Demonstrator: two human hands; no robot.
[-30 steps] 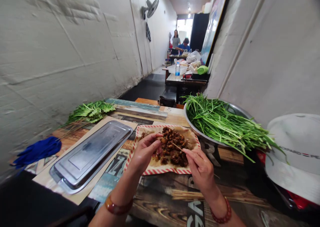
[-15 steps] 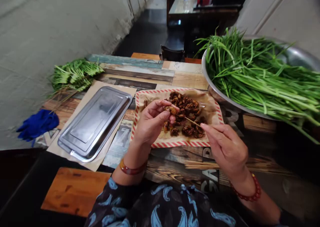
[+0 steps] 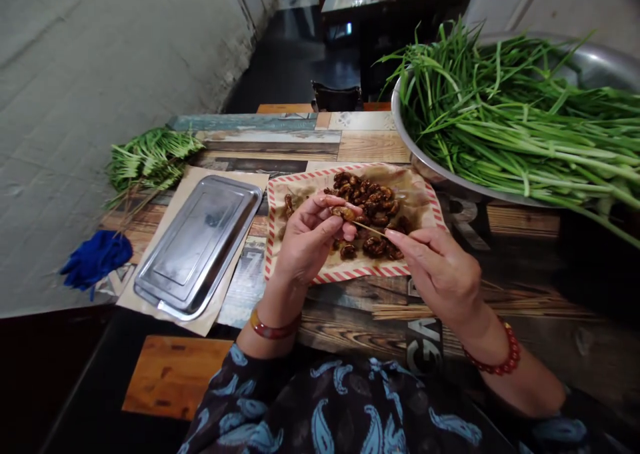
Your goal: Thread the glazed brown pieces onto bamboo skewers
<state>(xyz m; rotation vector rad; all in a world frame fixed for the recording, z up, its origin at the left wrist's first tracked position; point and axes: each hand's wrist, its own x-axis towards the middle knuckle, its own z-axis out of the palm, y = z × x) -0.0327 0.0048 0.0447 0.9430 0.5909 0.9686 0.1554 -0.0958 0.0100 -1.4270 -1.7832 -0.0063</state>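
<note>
The left hand [image 3: 304,246] pinches a glossy brown oval morsel [image 3: 343,213], the right hand [image 3: 443,271] a thin pale wooden skewer [image 3: 371,229], best kept straight between the hands

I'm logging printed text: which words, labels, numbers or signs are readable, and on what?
"R": dark plank of the multicoloured wooden table, beside the round silver metal bowl.
"GA", apparently: another dark plank, lower in view.
Unreadable: blurred print on the blue-grey plank beside the rectangular silver metal tray; faint marks at the table's far edge; partly hidden mark by the right hand.
</note>
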